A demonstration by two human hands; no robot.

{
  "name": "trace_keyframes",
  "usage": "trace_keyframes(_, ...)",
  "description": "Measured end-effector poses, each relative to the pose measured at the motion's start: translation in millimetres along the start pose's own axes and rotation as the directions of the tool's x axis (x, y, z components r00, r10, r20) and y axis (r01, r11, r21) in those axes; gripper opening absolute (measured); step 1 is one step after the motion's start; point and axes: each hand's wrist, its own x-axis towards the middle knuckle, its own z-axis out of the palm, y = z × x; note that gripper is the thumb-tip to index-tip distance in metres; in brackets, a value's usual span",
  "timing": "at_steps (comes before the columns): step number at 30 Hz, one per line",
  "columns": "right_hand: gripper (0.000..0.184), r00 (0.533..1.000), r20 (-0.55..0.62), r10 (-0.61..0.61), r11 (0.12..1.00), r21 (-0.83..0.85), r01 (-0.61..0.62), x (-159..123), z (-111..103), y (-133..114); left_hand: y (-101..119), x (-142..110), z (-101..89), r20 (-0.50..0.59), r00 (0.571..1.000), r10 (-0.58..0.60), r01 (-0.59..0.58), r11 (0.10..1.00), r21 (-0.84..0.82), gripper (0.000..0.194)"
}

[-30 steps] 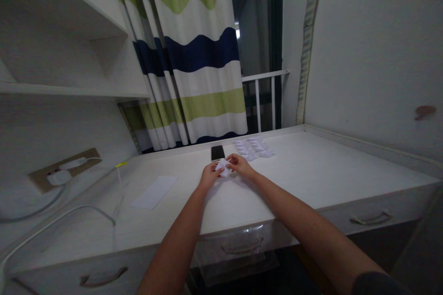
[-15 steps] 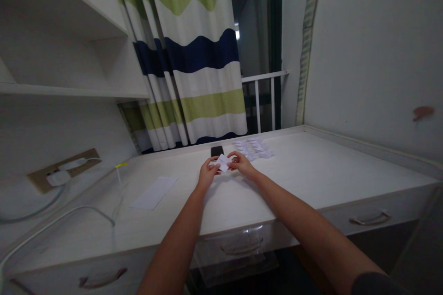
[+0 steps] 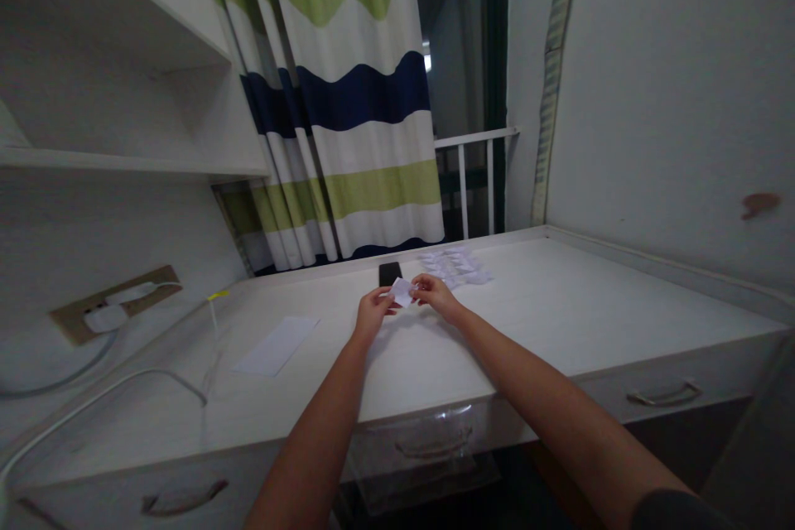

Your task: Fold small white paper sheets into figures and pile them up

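A small piece of white folded paper (image 3: 402, 291) is held up between my two hands, above the desk. My left hand (image 3: 373, 312) pinches its left edge, fingers closed. On the right edge, my right hand (image 3: 436, 296) grips it between thumb and fingers. Just behind the paper lies a black phone-like slab (image 3: 390, 272), partly covered by the hands and paper. Several folded white paper pieces (image 3: 456, 267) lie in a group beyond my right hand. The exact folds of the held paper are too small to make out.
White sheets of paper (image 3: 277, 346) lie on the white desk (image 3: 621, 298) to the left. A cable (image 3: 155, 373) curves over the desk's left end, near a wall socket with plugs (image 3: 105, 317). A striped curtain (image 3: 366, 99) hangs behind; a shelf (image 3: 124, 164) juts out at upper left.
The held paper has shifted and turned very slightly, and the fingers of both hands have moved a little on its edges. Everything else stays where it was.
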Motion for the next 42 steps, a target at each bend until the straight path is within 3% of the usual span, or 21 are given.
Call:
trace_keyframes(9,0.032,1.0,0.01,0.006,1.0,0.023,-0.007,2,4,3,0,1,2.6,-0.045,0.999,-0.005,0.004,1.0,-0.022,0.043)
trace_keyframes(16,0.024,0.999,0.034,-0.006,0.998,0.064,0.003,0,5,-3,2,0,4.9,-0.083,0.996,-0.037,0.03,0.995,-0.093,0.041)
trace_keyframes(26,0.035,0.991,0.089,0.096,0.984,0.141,-0.108,-4,3,-4,3,0,1.3,-0.059,0.997,-0.056,0.046,0.987,-0.153,0.034)
trace_keyframes(36,0.028,0.996,0.038,0.077,0.978,0.19,-0.083,-2,4,-3,2,0,1.2,-0.02,0.998,-0.053,0.049,0.981,-0.189,0.035)
trace_keyframes(42,0.022,0.998,0.051,0.042,0.985,0.163,-0.05,-5,4,-8,3,-2,-0.1,0.02,0.998,-0.057,0.06,0.969,-0.24,0.024)
